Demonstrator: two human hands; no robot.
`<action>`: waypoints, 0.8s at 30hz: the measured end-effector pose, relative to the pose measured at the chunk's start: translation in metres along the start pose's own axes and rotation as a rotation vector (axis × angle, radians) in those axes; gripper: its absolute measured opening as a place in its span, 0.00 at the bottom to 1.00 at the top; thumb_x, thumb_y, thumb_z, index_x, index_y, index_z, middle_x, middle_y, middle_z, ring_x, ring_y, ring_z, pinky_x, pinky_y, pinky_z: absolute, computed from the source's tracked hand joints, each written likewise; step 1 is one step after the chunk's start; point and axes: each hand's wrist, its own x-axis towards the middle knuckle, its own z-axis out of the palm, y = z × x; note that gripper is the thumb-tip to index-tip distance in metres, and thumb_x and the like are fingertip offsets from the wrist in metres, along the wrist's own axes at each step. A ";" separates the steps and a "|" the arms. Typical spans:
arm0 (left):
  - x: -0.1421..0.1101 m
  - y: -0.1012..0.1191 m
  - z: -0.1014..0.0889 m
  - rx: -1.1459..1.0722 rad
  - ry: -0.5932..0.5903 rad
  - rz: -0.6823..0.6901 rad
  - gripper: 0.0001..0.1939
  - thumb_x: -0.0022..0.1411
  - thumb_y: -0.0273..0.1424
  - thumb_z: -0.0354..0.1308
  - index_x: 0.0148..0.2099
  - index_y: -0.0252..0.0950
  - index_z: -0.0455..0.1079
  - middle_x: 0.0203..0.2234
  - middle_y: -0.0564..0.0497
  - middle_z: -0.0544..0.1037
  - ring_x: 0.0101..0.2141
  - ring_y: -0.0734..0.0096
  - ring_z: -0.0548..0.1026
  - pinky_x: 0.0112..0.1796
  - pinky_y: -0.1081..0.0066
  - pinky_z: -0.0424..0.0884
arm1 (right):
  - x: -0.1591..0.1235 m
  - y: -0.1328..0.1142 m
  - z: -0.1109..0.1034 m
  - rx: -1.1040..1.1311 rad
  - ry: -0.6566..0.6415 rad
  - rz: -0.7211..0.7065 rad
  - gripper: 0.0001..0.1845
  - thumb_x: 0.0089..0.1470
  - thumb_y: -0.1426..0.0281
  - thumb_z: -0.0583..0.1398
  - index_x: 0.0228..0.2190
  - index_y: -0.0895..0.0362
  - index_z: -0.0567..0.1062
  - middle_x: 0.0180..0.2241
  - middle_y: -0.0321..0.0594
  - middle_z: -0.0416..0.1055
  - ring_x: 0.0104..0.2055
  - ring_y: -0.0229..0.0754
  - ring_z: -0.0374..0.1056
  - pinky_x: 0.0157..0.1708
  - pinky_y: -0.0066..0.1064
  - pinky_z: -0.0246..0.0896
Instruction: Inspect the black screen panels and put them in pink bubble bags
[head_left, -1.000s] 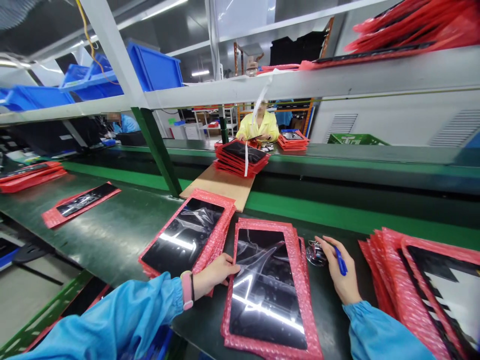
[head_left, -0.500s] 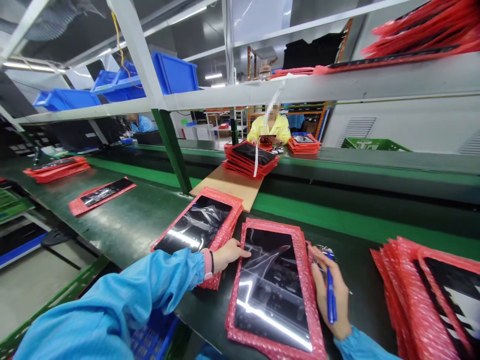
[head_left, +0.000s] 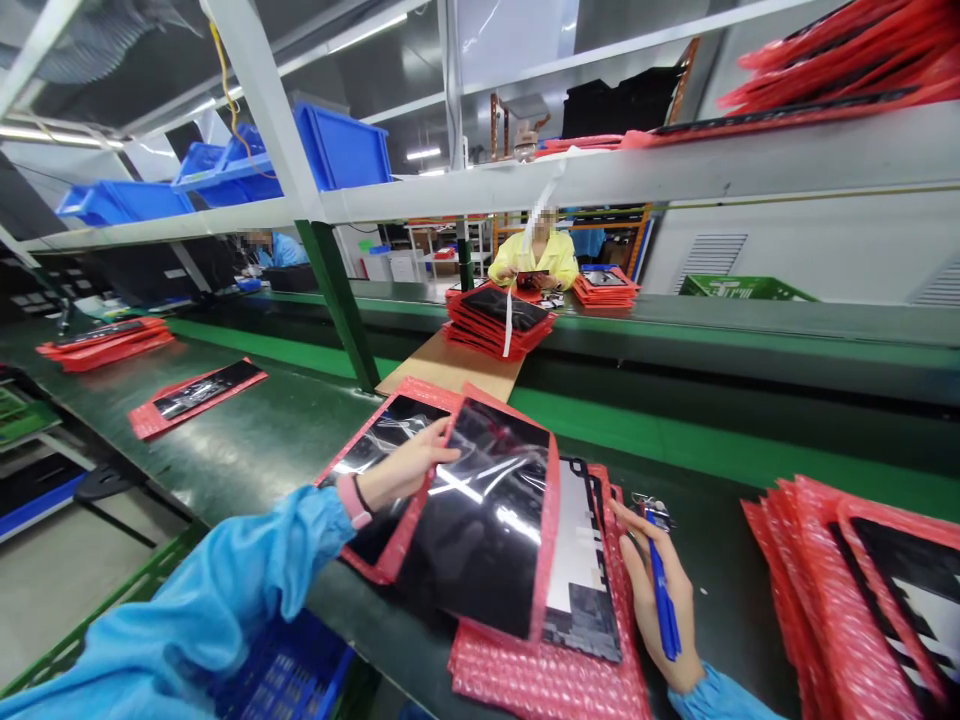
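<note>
My left hand (head_left: 409, 462) grips the left edge of a black glossy panel in red bubble wrap (head_left: 480, 520) and holds it tilted up off the stack. Under it lies another panel (head_left: 581, 575) with its grey and white back showing, on a pile of red bubble wrap (head_left: 540, 680). My right hand (head_left: 654, 590) rests at the right edge of that pile, fingers closed on a blue pen (head_left: 663, 600). Left of the lifted panel, another wrapped panel (head_left: 375, 440) lies flat on the green belt (head_left: 247, 450).
A stack of red-wrapped panels (head_left: 862, 590) lies at the right. A small shiny object (head_left: 651, 508) sits by my right fingertips. More wrapped panels (head_left: 196, 392) lie farther left on the belt. A cardboard sheet (head_left: 450, 368) and a stack (head_left: 496, 318) sit ahead, where a person in yellow (head_left: 534, 258) works.
My left hand has lifted the top wrapped panel up and toward the left, uncovering the panel beneath. My right hand with the pen has barely moved.
</note>
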 end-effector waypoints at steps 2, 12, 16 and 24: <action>0.002 0.014 -0.035 -0.008 0.008 0.015 0.24 0.44 0.22 0.64 0.46 0.37 0.68 0.33 0.53 0.74 0.30 0.75 0.70 0.36 0.74 0.64 | -0.001 -0.003 0.000 -0.003 -0.015 0.008 0.19 0.54 0.58 0.57 0.45 0.54 0.71 0.49 0.47 0.72 0.52 0.50 0.68 0.55 0.45 0.59; 0.012 0.003 -0.151 0.111 0.166 0.004 0.25 0.44 0.26 0.64 0.48 0.30 0.68 0.39 0.42 0.78 0.36 0.59 0.77 0.43 0.61 0.70 | -0.006 -0.006 -0.004 -0.008 -0.140 0.132 0.19 0.52 0.54 0.58 0.39 0.54 0.75 0.41 0.45 0.78 0.46 0.52 0.73 0.49 0.39 0.66; 0.015 0.004 -0.149 0.242 0.316 0.162 0.29 0.43 0.28 0.63 0.50 0.33 0.66 0.53 0.41 0.70 0.56 0.51 0.64 0.56 0.57 0.59 | -0.013 -0.010 -0.004 0.096 -0.297 0.255 0.25 0.58 0.51 0.50 0.42 0.57 0.73 0.28 0.45 0.79 0.31 0.48 0.76 0.36 0.37 0.71; -0.008 -0.017 -0.043 0.256 0.174 0.293 0.24 0.48 0.28 0.59 0.50 0.36 0.64 0.53 0.45 0.67 0.56 0.60 0.63 0.59 0.61 0.54 | -0.017 -0.027 0.002 -0.043 -0.303 0.196 0.19 0.51 0.54 0.59 0.21 0.55 0.66 0.19 0.35 0.67 0.23 0.38 0.63 0.24 0.28 0.57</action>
